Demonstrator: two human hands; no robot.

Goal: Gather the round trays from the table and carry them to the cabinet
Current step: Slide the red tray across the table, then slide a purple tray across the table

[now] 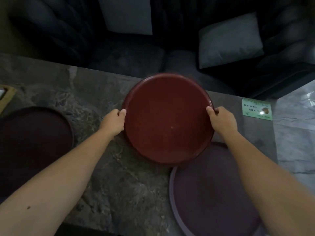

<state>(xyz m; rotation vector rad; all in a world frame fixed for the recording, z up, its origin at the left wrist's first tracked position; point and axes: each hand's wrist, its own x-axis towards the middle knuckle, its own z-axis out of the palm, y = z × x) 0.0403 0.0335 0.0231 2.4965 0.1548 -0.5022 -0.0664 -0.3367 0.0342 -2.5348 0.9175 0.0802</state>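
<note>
A round red tray (167, 118) is held over the far edge of the grey marble table (102, 167). My left hand (113, 122) grips its left rim and my right hand (221, 120) grips its right rim, thumbs over the edge. The red tray's near edge overlaps a second round tray (213, 193), dark purple with a pale rim, lying at the near right. A third dark round tray (32, 147) lies at the left edge of the view.
A dark sofa (127, 55) with grey cushions (230, 41) stands beyond the table. A green card (256, 109) lies at the table's far right corner. A wooden-framed object (6, 97) sits at the far left. Pale floor (296, 133) shows to the right.
</note>
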